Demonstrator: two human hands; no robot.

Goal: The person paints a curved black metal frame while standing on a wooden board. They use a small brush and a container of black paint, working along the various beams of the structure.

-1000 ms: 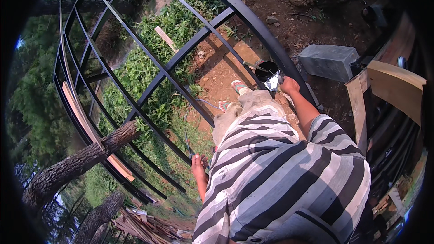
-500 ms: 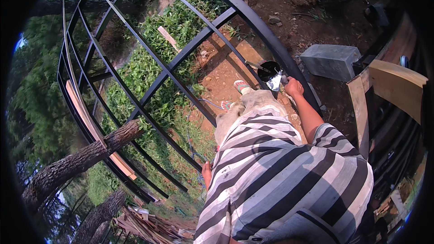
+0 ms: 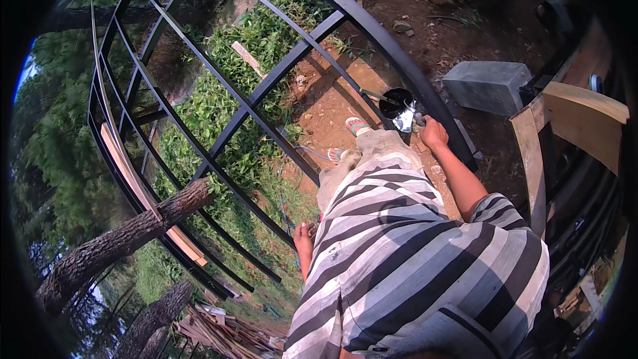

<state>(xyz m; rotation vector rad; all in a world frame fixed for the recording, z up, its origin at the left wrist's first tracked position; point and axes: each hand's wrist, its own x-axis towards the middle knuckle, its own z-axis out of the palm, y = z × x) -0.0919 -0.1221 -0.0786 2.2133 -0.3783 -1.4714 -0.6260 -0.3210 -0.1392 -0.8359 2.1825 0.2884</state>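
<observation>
My right hand [image 3: 434, 132] is closed round a small dark grey object [image 3: 420, 119], which pokes out past the fingers. Beside it a round black container [image 3: 396, 101] holds a stick-like handle [image 3: 376, 95] leaning over its rim. Something bright and silvery [image 3: 403, 120] shines at the container's near side; glare hides what it is. My left hand [image 3: 305, 238] hangs by my left hip with its fingers loosely bent and apart, and I see nothing in them. It is close to the end of a black bar of the large metal frame [image 3: 246, 108].
Tree trunks [image 3: 126, 242] and long wooden strips [image 3: 116, 156] cross the frame's left side. At right are a grey block [image 3: 483, 86] and curved wooden boards [image 3: 585, 119]. Scrap wood [image 3: 222, 332] lies at lower left. My sandalled feet [image 3: 355, 124] stand on bare soil [image 3: 325, 103].
My left hand has come up slightly and shows more of its fingers. My right hand has barely shifted beside the container. The view has tilted a little.
</observation>
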